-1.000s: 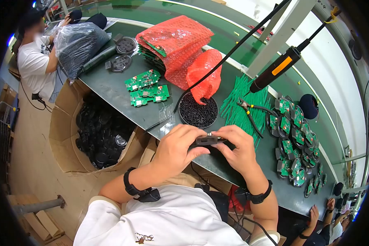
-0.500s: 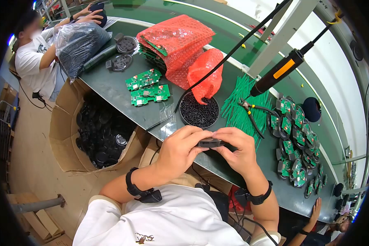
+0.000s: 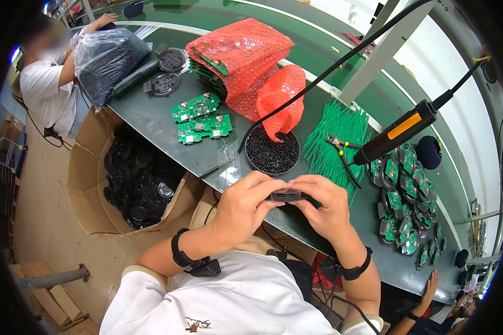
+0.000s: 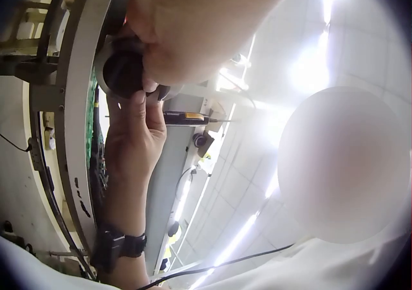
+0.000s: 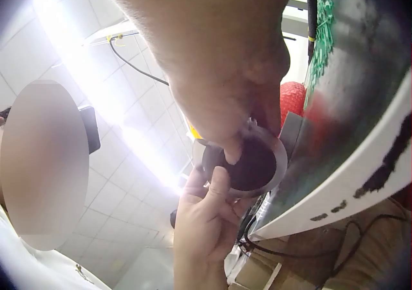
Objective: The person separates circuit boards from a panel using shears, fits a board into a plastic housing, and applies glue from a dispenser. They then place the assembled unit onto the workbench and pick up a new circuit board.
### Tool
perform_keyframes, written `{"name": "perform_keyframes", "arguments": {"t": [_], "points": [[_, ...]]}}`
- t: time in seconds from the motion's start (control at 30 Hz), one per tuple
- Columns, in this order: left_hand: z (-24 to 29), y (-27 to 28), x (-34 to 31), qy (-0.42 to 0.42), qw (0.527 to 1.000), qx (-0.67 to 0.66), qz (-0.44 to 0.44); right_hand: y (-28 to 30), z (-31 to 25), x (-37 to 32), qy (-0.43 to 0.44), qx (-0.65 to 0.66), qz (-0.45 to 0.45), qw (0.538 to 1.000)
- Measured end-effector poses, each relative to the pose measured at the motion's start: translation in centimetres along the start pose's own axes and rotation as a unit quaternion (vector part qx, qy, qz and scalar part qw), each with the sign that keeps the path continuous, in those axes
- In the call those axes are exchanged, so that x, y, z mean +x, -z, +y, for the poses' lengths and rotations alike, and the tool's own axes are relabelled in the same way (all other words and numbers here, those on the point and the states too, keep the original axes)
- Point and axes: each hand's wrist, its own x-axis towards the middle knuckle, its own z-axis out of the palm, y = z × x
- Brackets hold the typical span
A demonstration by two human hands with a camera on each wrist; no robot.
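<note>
Both hands hold a round dark plastic housing [image 3: 285, 195] between them, above the table's near edge. My left hand [image 3: 241, 205] pinches its left side, with the thumb on the near face and fingers over the top. My right hand [image 3: 326, 204] grips the right side in the same way. In the head view only the housing's narrow edge, with a slot in it, shows. From the right wrist, the housing [image 5: 259, 164] appears as a dark disc inside a grey rim, both thumbs on it. Part of it is hidden behind the fingers.
Beyond the hands stands a round dish [image 3: 248, 162] of small black screws. Green strips [image 3: 332, 137] with cutters [image 3: 341, 153] lie right of it under a hanging electric screwdriver [image 3: 397, 133]. Circuit boards [image 3: 204, 125], red bubble wrap [image 3: 237, 50], board-fitted housings [image 3: 402, 195] and a carton [image 3: 86, 184] surround them.
The housing has tilted and come slightly lower, the fingers closing over its top; both hands then stay put. The hanging screwdriver has swung right. The person at the left has moved an arm.
</note>
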Motion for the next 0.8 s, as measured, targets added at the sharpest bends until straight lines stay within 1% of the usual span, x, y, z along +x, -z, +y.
{"name": "perform_keyframes", "arguments": {"t": [0.33, 0.57, 0.63, 0.8], "points": [[-0.06, -0.05, 0.07, 0.005, 0.999, -0.039, 0.007, -0.04, 0.05, 0.02, -0.002, 0.006, 0.006, 1.0], [-0.03, -0.29, 0.05, 0.009, 0.999, -0.033, 0.011, -0.17, -0.11, -0.13, -0.005, -0.009, 0.016, 1.0], [0.22, -0.38, 0.18, 0.003, 0.999, -0.023, 0.027, -0.2, -0.1, -0.18, -0.006, -0.012, 0.019, 1.0], [-0.01, -0.28, -0.05, 0.012, 0.999, -0.03, 0.012, -0.2, -0.16, 0.0, 0.001, -0.005, 0.016, 1.0]]}}
